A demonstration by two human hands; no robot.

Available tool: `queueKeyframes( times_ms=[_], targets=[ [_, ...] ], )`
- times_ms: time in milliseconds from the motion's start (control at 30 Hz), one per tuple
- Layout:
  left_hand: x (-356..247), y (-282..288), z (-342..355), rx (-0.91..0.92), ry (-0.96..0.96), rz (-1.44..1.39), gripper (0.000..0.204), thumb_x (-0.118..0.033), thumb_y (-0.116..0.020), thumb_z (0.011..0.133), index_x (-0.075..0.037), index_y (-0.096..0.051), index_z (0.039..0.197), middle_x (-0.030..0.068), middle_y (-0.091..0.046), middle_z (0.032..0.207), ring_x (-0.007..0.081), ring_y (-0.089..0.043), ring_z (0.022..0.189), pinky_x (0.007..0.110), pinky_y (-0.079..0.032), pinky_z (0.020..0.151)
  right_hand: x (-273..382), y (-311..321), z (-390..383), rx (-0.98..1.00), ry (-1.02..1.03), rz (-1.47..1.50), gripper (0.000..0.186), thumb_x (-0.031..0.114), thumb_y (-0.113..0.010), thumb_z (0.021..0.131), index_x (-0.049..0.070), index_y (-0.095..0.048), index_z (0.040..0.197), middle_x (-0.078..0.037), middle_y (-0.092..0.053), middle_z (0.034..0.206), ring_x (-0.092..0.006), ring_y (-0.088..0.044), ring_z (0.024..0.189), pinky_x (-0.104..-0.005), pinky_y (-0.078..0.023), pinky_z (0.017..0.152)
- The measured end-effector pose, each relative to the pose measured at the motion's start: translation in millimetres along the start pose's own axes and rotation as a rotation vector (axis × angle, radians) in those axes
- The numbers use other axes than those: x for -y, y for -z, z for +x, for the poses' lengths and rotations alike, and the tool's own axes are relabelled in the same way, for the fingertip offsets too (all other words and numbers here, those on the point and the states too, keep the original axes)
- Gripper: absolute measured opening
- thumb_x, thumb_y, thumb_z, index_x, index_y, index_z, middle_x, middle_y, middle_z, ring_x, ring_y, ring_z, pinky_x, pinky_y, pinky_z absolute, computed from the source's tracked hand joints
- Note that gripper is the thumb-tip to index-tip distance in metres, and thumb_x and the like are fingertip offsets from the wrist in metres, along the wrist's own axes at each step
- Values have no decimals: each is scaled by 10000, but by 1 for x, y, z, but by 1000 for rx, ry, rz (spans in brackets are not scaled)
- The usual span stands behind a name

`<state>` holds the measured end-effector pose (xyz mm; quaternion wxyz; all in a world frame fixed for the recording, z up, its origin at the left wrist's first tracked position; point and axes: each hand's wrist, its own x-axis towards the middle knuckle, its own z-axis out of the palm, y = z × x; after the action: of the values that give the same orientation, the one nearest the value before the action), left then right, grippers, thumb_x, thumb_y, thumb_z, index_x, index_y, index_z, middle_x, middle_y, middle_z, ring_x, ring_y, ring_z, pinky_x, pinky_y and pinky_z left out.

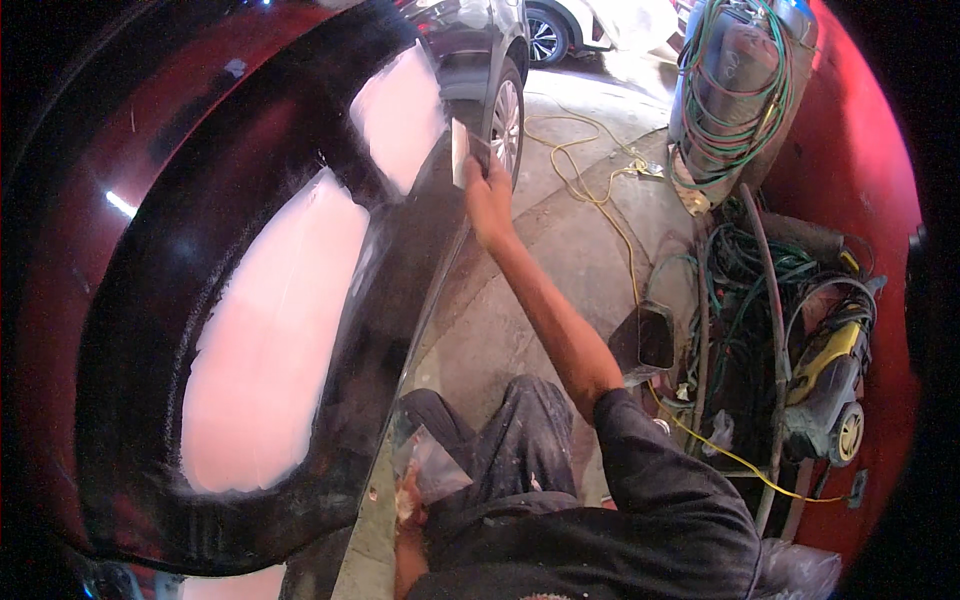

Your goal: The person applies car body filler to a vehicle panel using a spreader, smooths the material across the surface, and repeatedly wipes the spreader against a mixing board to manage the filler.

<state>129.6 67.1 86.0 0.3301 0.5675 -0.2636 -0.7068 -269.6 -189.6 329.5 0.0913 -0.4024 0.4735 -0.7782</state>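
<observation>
My right hand [488, 205], arm stretched forward, grips a pale flat putty spreader [459, 153] whose blade is close beside the dark car's side panel [400, 265]; whether it touches cannot be told. Low by my lap, my left hand [409, 503] is closed on the edge of a thin greyish square plate [438, 468]. Pink filler covers a long patch [275, 340] on the bodywork and a smaller patch [402, 115] farther ahead. A further pink strip [233, 583] shows at the bottom edge.
A car wheel [506, 125] stands just beyond my right hand. Yellow cable [610, 200] winds over the concrete floor. To the right are gas cylinders [745, 60] wrapped in hoses, a dark bin-like container [656, 338] and a yellow-and-black pressure washer [830, 365]. A white car [590, 25] is parked beyond.
</observation>
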Motion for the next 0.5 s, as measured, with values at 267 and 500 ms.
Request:
queueKeyframes(
  times_ms=[267, 500],
  targets=[
    [31, 33, -43, -37, 59, 6, 673, -458, -637, 979, -16, -504, 1470, 101, -573, 1423, 269, -558, 1273, 421, -446, 1066, -7, -16, 52, -13, -57, -73, 365, 120, -518, 966, -22, -639, 1279, -215, -719, 1123, -320, -674, 1070, -383, -474, 974],
    [34, 32, -42, -37, 76, -6, 671, -455, -636, 981, -16, -504, 1470, 101, -570, 1430, 271, -555, 1281, 425, -444, 1072, 18, -21, -2, 21, -87, -12, 324, 107, -531, 987, 5, -649, 1270, -137, -728, 1014, -208, -644, 950, -341, -490, 891]
  ],
)
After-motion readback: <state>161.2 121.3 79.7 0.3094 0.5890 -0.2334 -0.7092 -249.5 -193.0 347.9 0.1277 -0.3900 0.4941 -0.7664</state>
